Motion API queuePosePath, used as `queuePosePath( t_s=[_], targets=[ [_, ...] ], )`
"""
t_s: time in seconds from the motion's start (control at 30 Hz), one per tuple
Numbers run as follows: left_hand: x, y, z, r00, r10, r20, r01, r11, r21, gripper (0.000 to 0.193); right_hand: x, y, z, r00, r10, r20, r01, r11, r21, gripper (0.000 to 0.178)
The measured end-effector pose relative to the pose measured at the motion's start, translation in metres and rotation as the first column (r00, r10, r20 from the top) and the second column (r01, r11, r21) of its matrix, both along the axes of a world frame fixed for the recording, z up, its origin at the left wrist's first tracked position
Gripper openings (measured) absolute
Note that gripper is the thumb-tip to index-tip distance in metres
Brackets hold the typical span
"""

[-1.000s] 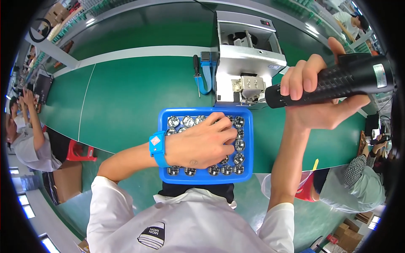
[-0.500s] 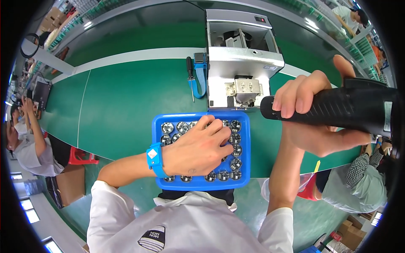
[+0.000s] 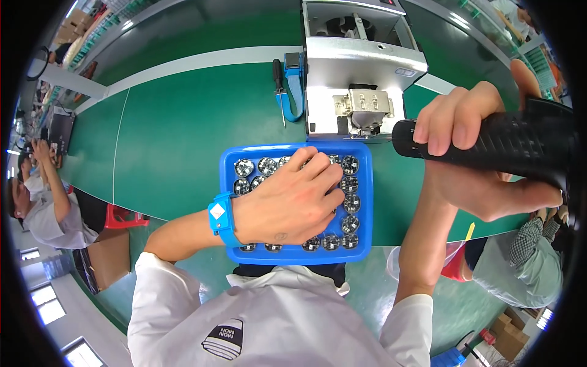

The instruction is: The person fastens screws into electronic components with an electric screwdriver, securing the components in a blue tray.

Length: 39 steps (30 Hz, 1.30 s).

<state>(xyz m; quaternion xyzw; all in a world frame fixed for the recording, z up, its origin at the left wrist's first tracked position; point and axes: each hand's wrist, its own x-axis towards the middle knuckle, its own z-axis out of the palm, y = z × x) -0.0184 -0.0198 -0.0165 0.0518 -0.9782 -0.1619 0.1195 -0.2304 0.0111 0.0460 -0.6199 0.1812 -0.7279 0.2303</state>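
A blue plastic tray [image 3: 367, 202] stands at the near edge of the green table, holding several small round circuit boards [image 3: 350, 224] in rows. My left hand [image 3: 292, 199], with a blue wrist strap [image 3: 221, 215], reaches over the middle of it. Its fingers curl down among the boards, and their tips and anything they pinch are hidden. Raised at the right and close to the camera, my right hand [image 3: 471, 128] wraps round a thick black cylindrical device [image 3: 498, 142] with a ribbed surface. The far end of this device runs into the dark rim of the picture.
Behind the tray stands a grey metal machine [image 3: 361, 58] with a silver mechanism [image 3: 369, 110] at its front. A black-handled screwdriver [image 3: 279, 82] and a blue strap [image 3: 295, 92] lie left of it. Co-workers sit at left and right; a red stool [image 3: 125, 216] stands at left.
The whole view has shifted, so machine and tray sit higher and slightly farther right. Both hands keep nearly the same pose, the left over the tray and the right round the black device.
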Motion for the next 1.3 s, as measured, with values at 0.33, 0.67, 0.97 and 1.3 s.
queuePosePath(
  t_s=[0.33,0.67,0.97,1.3],
  targets=[
    [0.050,0.009,0.000,0.973,-0.069,-0.219,0.105,0.982,0.158,0.022,0.002,0.004,-0.007,0.998,0.001,0.058,-0.002,1.000,0.006,0.116],
    [0.070,0.061,-0.008,0.985,0.162,-0.054,-0.165,0.986,-0.040,0.048,0.009,0.002,-0.005,0.940,-0.248,0.234,0.214,0.964,0.160,0.116],
    [0.074,0.071,-0.012,0.957,0.290,-0.002,-0.290,0.957,-0.026,0.059,0.015,-0.004,-0.017,0.969,-0.060,0.238,0.040,0.995,0.090,0.116],
    [0.070,0.072,-0.015,0.959,0.282,0.010,-0.282,0.959,-0.008,0.059,0.012,0.001,-0.030,0.978,0.068,0.196,-0.076,0.997,0.034,0.112]
  ],
)
